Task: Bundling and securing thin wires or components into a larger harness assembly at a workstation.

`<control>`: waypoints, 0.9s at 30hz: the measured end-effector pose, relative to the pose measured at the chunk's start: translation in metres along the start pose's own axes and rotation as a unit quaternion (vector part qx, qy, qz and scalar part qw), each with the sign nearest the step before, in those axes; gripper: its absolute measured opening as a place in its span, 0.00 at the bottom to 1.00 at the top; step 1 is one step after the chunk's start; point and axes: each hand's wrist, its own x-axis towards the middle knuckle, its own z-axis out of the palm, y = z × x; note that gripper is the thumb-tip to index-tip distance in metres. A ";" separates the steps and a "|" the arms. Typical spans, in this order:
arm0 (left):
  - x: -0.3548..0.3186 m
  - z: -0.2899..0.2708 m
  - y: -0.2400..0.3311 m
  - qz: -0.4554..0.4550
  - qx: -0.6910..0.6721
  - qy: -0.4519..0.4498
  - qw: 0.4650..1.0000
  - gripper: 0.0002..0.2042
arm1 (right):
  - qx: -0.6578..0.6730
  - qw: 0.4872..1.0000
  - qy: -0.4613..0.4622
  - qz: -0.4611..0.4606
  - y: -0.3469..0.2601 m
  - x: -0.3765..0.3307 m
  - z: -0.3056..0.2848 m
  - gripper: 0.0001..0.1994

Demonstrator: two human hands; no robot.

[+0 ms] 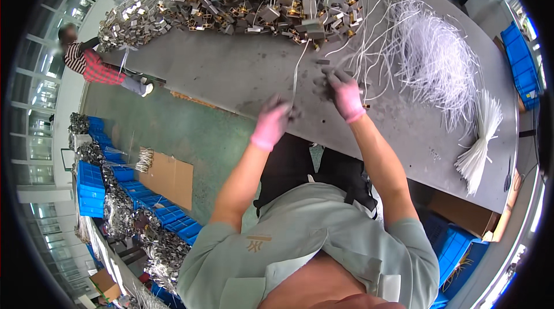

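Both my hands wear pink gloves with dirty dark fingertips. My left hand (272, 121) is closed at the near edge of the grey table (242, 72), pinching the lower end of a thin white strip (296, 72) that runs up toward the pile. My right hand (345, 94) is closed on a small dark metal part (323, 62) beside loose white strips. A long heap of small grey and brass metal parts (254, 0) lies across the far side of the table.
A spread of thin white strips (427, 55) and a tied bundle of them (482, 141) lie at the right. Blue crates (519, 60) flank the table; more crates (92, 187) with metal parts stand at lower left. Another person (92, 66) sits at far left.
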 end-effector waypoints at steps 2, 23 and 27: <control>-0.039 -0.017 -0.015 -0.021 -0.065 -0.006 0.998 0.08 | 0.107 0.993 -0.038 -0.007 -0.004 0.013 0.020 0.20; -0.212 -0.174 -0.080 -0.073 0.156 0.201 0.964 0.15 | 0.192 0.966 0.107 -0.135 -0.034 0.015 0.012 0.17; -0.207 -0.174 -0.079 -0.064 0.155 0.198 0.966 0.14 | 0.201 0.961 0.127 -0.144 -0.034 0.013 0.004 0.17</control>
